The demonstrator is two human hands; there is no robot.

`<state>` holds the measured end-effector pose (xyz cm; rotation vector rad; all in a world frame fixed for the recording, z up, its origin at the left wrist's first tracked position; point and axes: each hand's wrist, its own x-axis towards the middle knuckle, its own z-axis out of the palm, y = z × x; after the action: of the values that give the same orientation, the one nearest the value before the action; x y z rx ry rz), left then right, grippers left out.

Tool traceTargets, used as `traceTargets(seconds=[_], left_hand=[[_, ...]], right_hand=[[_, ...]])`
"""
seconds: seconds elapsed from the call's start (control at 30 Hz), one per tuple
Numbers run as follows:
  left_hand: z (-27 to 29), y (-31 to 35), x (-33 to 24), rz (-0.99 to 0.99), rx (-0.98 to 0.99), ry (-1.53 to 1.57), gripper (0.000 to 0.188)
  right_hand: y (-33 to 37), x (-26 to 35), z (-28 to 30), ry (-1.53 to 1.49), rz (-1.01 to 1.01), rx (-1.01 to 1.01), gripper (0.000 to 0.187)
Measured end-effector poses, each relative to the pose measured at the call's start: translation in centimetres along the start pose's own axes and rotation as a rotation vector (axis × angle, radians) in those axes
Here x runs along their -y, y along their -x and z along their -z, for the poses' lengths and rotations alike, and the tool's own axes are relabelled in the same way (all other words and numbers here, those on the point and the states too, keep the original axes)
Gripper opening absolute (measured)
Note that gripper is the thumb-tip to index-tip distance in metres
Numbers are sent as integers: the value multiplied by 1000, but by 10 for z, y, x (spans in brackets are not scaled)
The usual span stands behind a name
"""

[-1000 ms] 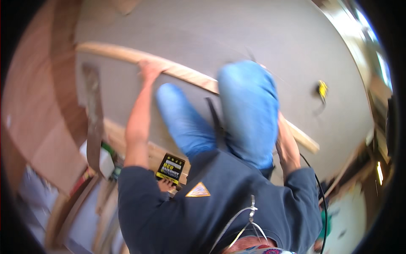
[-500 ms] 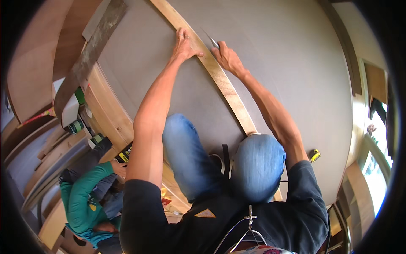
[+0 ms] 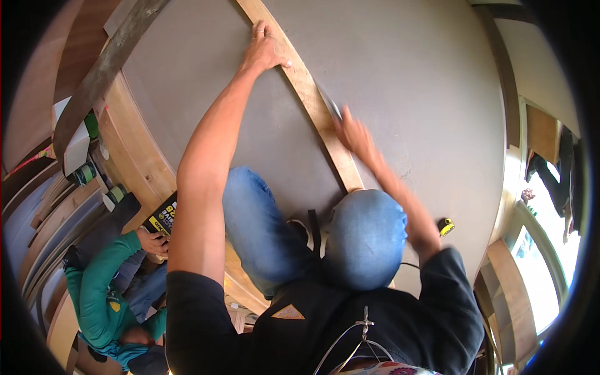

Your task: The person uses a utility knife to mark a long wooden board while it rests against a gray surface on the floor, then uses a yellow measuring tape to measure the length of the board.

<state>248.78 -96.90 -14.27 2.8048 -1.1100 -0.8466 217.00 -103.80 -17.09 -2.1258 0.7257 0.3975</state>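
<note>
A long, pale wooden strip (image 3: 307, 90) lies slantwise on a large grey-brown sheet (image 3: 400, 81), its near end by my bent right knee. My left hand (image 3: 262, 50) presses on the strip's upper part, thumb spread away from the fingers. On the strip's right side, my right hand (image 3: 356, 134) is closed around a slim knife (image 3: 336, 109) with a silvery body. The knife's narrow, pointed blade lies along the strip's right edge. Motion blurs this hand, and the exact contact of the tip cannot be made out.
A yellow-and-black tape measure (image 3: 445, 226) lies on the sheet at right. At lower left, a person in a green sleeve (image 3: 94, 281) touches a black-and-yellow container (image 3: 164, 215). A dark board (image 3: 112, 59) leans across the left, beside curved wooden pieces (image 3: 56, 231).
My right hand with the knife has moved down along the strip's right edge, toward me. The left hand keeps its place on the strip. The whole view has shifted slightly.
</note>
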Motion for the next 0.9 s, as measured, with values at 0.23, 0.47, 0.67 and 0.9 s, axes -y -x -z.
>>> traceTargets(seconds=[0.23, 0.47, 0.67, 0.9], left_hand=[[3, -8, -12, 6, -47, -9, 127], [1, -8, 0, 23, -29, -38, 134], [-5, -24, -26, -65, -136, 5, 129], [-2, -10, -9, -35, -95, -26, 128]], right_hand=[[116, -54, 10, -86, -11, -21, 28], [-154, 72, 26, -149, 195, -251, 43], [-190, 67, 52, 90, 236, -190, 43], [133, -61, -11, -4, -178, 20, 31]])
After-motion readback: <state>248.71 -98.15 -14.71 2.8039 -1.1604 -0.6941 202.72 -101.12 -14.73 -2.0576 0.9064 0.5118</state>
